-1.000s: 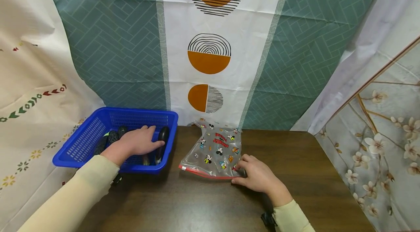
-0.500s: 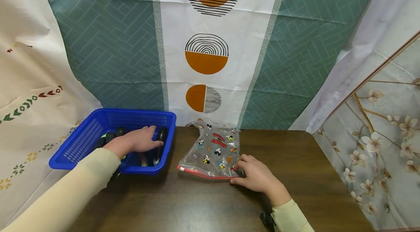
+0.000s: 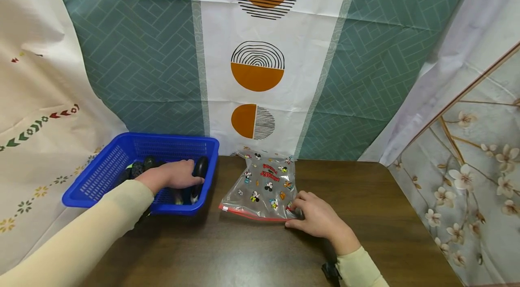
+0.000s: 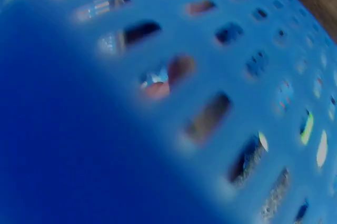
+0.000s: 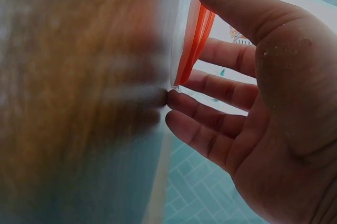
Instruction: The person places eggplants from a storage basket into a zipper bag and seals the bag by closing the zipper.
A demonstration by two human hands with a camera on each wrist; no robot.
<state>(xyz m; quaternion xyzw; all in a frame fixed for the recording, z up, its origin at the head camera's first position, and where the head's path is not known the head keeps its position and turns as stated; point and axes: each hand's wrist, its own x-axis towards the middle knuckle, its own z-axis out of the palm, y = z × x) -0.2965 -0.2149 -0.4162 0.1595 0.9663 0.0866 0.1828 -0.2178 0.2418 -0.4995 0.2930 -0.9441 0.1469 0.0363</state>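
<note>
In the head view my left hand (image 3: 175, 175) reaches into a blue plastic basket (image 3: 214, 147). Its thumb overlaps a long, dark eggplant (image 3: 201, 165) along the right wall; the other fingertips are hidden, so I cannot tell whether they grip it. Only the slotted basket wall (image 4: 95, 145) fills most of the left wrist view. A clear zip bag (image 3: 260, 185) with cartoon prints and a red zip edge lies flat. My right hand (image 3: 314, 215) holds its near right corner. Seen from the right wrist, the thumb of that hand (image 5: 287, 98) lies against the red zip strip (image 5: 194, 45).
Several dark green, bumpy items (image 3: 138, 168) lie in the basket's left part, partly behind the left forearm. A brown wooden table (image 3: 227, 255) carries everything. Patterned cloth (image 3: 162, 52) hangs at the back, with more cloth at both sides.
My left hand's fingers have dipped lower beside the eggplant and look less spread. The right hand and the bag stay in place; the view shifts slightly.
</note>
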